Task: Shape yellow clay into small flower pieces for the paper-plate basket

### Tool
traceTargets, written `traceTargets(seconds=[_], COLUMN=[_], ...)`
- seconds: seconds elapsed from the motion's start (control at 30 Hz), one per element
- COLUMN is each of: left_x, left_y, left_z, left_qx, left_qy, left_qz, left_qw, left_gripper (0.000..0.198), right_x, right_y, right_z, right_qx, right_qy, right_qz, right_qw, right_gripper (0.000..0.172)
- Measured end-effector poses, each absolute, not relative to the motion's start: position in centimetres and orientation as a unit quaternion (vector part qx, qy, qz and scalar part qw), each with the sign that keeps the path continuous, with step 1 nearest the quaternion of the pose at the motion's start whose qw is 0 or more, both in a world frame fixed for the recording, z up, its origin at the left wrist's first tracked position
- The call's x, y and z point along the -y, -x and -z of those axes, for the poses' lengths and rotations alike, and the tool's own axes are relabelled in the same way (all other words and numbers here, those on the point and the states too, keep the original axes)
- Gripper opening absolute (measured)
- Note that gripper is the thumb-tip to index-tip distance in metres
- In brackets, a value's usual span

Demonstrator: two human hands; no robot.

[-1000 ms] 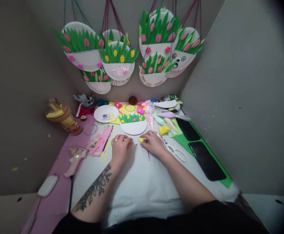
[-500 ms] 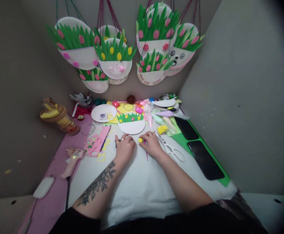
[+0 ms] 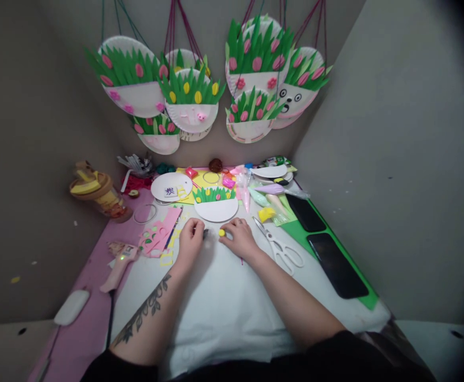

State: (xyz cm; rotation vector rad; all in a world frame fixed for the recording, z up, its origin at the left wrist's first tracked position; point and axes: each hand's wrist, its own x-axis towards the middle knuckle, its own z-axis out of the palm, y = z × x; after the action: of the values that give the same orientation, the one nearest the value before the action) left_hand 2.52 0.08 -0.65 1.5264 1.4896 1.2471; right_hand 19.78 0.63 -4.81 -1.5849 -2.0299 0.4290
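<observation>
My left hand (image 3: 192, 239) is closed over the white cover, its fingers pinched; a small dark thing (image 3: 205, 233) shows at its right side, too blurred to name. My right hand (image 3: 240, 239) pinches a small yellow piece (image 3: 221, 232) between thumb and fingertip. Just beyond both hands lies a white half plate (image 3: 216, 210) with green paper grass and small yellow and pink pieces along its top. A thin magenta stick (image 3: 242, 261) shows partly under my right hand.
White scissors (image 3: 281, 248) lie right of my right hand, near two black phones (image 3: 337, 264). At left are pink paper scraps (image 3: 155, 236), a glue gun (image 3: 119, 265) and a lidded cup (image 3: 100, 193). Decorated plates (image 3: 192, 116) hang on the back wall.
My left hand has moved left and drawn its fingers together, uncovering the dark thing. My right hand has shifted slightly left with the yellow piece. The view has tilted a little.
</observation>
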Motion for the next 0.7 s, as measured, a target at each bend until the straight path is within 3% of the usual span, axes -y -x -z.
traceTargets(seconds=[0.4,0.7], left_x=[1.2,-0.5], left_y=[-4.4,-3.0], left_z=[1.3,2.9], left_qx=[-0.468,-0.509], left_qy=[-0.494,-0.490], left_qz=[-0.468,-0.500], left_qw=[0.564,0.501], left_gripper=[0.024,0.023], right_x=[-0.5,-0.2], right_y=[-20.6,-20.7], right_z=[4.9,4.6], right_qx=[0.762,0.756], right_qy=[0.561,0.543], right_qz=[-0.182,-0.189], right_qw=[0.267,0.315], right_gripper=[0.033,0.033])
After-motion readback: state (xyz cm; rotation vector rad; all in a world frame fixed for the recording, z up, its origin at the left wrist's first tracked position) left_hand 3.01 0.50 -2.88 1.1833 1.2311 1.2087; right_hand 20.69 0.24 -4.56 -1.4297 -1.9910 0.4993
